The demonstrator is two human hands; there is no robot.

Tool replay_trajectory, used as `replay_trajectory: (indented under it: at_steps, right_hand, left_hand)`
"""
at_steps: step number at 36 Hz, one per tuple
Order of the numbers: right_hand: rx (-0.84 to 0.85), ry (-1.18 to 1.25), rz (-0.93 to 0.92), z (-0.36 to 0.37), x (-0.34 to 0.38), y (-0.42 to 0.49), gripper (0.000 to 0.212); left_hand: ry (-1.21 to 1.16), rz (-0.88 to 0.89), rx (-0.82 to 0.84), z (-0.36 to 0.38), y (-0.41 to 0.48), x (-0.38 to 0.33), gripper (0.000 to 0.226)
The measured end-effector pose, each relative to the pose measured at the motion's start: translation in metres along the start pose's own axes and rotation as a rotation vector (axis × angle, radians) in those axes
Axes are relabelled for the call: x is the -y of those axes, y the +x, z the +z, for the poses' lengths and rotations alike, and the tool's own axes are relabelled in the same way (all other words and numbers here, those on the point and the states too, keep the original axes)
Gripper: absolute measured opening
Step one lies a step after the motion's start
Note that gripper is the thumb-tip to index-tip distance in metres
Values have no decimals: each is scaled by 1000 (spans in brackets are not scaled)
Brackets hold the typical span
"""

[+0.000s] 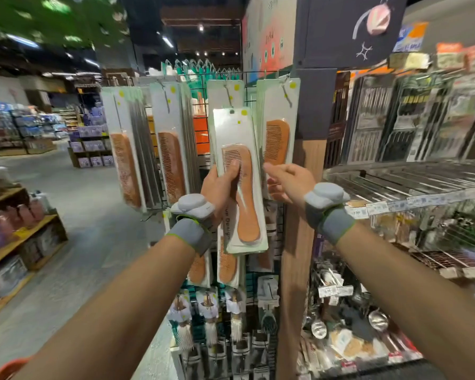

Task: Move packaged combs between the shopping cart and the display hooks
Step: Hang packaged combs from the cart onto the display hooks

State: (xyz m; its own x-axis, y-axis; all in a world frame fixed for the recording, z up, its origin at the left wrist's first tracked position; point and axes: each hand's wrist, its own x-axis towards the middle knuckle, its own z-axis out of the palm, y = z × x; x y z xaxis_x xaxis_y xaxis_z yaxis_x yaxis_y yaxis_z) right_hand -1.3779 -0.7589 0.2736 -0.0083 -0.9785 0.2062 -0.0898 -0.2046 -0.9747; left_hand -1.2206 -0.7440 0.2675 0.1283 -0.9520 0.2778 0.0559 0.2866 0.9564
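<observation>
My left hand grips a stack of packaged wooden combs, holding it upright in front of the wire display rack. Its thumb lies across the front comb's teeth. My right hand hovers just right of the stack with fingers loosely curled; it holds nothing that I can see. Packaged combs hang from hooks behind: one row at the left, one beside it, one at the right. A bare hook sticks out above the held stack. More comb packs hang lower down.
Hairbrushes hang at the rack's foot. A wooden post stands right of the rack, with wire shelves of goods beyond it. An aisle floor opens to the left, edged by a low shelf. An orange edge shows bottom left.
</observation>
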Motion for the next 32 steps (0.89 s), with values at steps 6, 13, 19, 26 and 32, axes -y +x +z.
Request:
replay_trajectory:
  at_steps: [6, 13, 19, 26, 32]
  right_hand:
    - [-32, -46, -46, 29, 2, -29, 36]
    - [-43, -83, -61, 36, 7, -43, 24]
    - [-65, -47, -51, 34, 10, -47, 24]
    - [-26, -37, -93, 23, 20, -43, 19]
    - [-78, -58, -123, 18, 25, -23, 18]
  left_hand:
    - [-78, -33, 16, -4, -19, -4, 34]
    - [-8, -11, 7, -21, -29, -3, 68]
    - [-41, -62, -7, -30, -34, -13, 49]
    - [26, -4, -91, -41, -27, -14, 64]
    - [154, 88, -138, -57, -22, -23, 78]
